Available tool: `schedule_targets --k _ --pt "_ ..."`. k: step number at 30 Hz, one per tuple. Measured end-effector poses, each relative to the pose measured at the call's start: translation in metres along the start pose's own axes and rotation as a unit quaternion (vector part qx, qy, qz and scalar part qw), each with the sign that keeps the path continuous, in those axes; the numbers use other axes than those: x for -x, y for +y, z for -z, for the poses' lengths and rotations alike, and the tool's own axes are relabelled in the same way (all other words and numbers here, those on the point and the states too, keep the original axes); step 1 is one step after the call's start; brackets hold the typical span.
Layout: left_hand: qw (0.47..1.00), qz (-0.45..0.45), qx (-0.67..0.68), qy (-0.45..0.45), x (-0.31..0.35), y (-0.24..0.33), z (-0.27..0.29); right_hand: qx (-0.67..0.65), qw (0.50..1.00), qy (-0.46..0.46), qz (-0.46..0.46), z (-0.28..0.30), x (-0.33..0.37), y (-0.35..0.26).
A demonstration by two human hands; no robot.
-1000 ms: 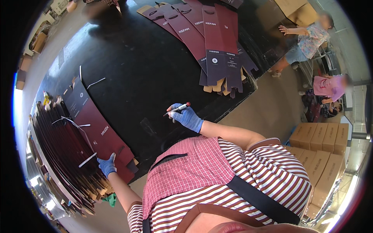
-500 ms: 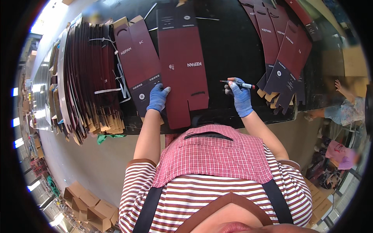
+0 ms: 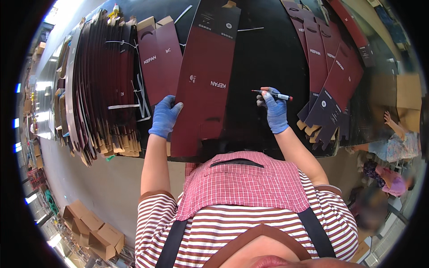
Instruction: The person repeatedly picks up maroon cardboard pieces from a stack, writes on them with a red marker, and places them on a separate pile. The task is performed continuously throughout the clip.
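Observation:
A flat maroon carton [image 3: 203,80] with a dark end panel lies slanted before me on the black table, its lower end towards my apron. My left hand [image 3: 163,118], in a blue glove, is closed at the carton's left edge, with the thumb against it; its other fingertips are partly hidden. To the right of the carton, my gloved right hand [image 3: 275,114] grips a slim marker pen [image 3: 282,96] with a red end. The pen's tip points left and stays apart from the carton. Just beyond my left hand lies another maroon carton [image 3: 161,58].
A thick row of folded cartons [image 3: 103,85] stands on edge at the left, with loose white straps [image 3: 124,106] beside it. Overlapping flat cartons [image 3: 333,85] lie at the right of the black table [image 3: 254,58]. Another person [image 3: 400,143] is at the far right; open brown boxes [image 3: 96,230] sit lower left.
The carton has tilted, its far end going right and its near end left. My left hand has moved left with its edge. My right hand and the pen have barely moved.

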State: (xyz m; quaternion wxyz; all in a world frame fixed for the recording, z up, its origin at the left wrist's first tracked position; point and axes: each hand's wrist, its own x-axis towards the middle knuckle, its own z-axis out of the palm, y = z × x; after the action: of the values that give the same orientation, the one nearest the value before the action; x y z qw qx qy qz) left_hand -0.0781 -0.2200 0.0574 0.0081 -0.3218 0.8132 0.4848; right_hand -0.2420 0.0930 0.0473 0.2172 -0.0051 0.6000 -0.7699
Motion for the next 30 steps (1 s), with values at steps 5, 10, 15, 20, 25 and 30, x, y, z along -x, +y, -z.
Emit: schedule_targets --k 5,10,15,20,25,30 --pt "0.922 -0.214 -0.315 0.069 0.048 0.092 0.024 -0.054 0.997 0.047 0.04 0.005 -0.001 -0.035" --pt "0.844 -0.173 -0.478 -0.168 0.092 0.115 -0.05 -0.096 0.986 0.041 0.127 0.02 -0.009 -0.069" --pt "0.872 -0.103 -0.387 -0.28 0.06 0.045 -0.098 -0.076 0.992 0.082 0.064 0.037 -0.025 -0.056" --pt "0.89 -0.123 -0.364 -0.244 0.05 0.01 -0.107 -0.028 0.993 0.097 0.055 0.04 -0.046 -0.031" --pt "0.9 -0.118 -0.354 -0.227 0.052 0.007 -0.109 0.01 0.995 0.062 0.077 0.031 -0.082 -0.012" --pt "0.913 -0.148 -0.333 -0.185 0.056 -0.003 -0.111 0.034 0.995 0.005 0.093 0.004 -0.121 0.0"
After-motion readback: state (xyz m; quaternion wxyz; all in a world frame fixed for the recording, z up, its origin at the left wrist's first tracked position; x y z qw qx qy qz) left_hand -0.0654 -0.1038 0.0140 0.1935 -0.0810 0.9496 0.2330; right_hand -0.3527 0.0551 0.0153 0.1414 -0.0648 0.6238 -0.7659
